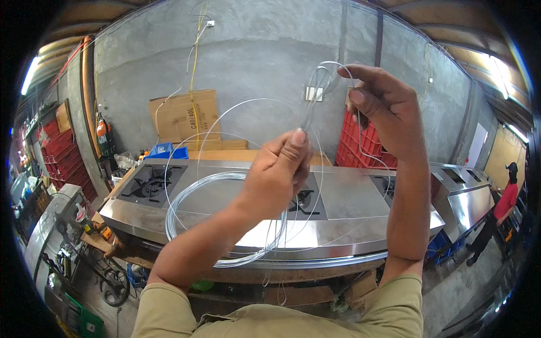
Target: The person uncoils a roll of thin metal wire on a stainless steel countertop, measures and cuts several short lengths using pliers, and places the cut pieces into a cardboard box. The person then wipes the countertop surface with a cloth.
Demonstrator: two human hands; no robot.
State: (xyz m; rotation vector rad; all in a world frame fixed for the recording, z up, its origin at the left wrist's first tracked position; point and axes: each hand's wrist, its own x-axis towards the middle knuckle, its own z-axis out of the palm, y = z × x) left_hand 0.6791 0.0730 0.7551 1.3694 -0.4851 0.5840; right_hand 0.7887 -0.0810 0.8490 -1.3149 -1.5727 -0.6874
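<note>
Head view: my left hand [280,162] clamped the wire [171,218] below its loops [313,100], coil before the counter [355,198]; on my right hand [387,101], thumb and forefinger stood apart, other fingers' grip unclear. It seemed light, springy, best pinched there.

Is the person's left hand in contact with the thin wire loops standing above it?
Touching. The head view shows it: the left hand is closed around the lower part of the wire loops, which rise from the fist.
</note>
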